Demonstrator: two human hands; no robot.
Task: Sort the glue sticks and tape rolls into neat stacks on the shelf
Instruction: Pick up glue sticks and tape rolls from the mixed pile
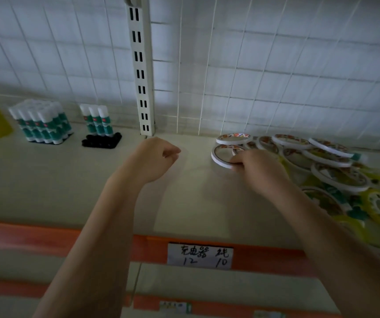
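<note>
Behind the cream shelf [46, 191], white wire grid [276, 76].

I am looking through a single head-worn wide-angle camera, tilting forward and down onto the shelf [46, 180] from close range. The lens is facing the wire-grid back panel [276, 65] at twelve o'clock, bending its lines toward the edges. The orange shelf edge [264, 258] with its handwritten label [200, 255] is sitting near six o'clock. Both forearms are entering from five and seven o'clock, reaching toward the centre. No second view is sharing this scene; this one is covering everything.
</note>
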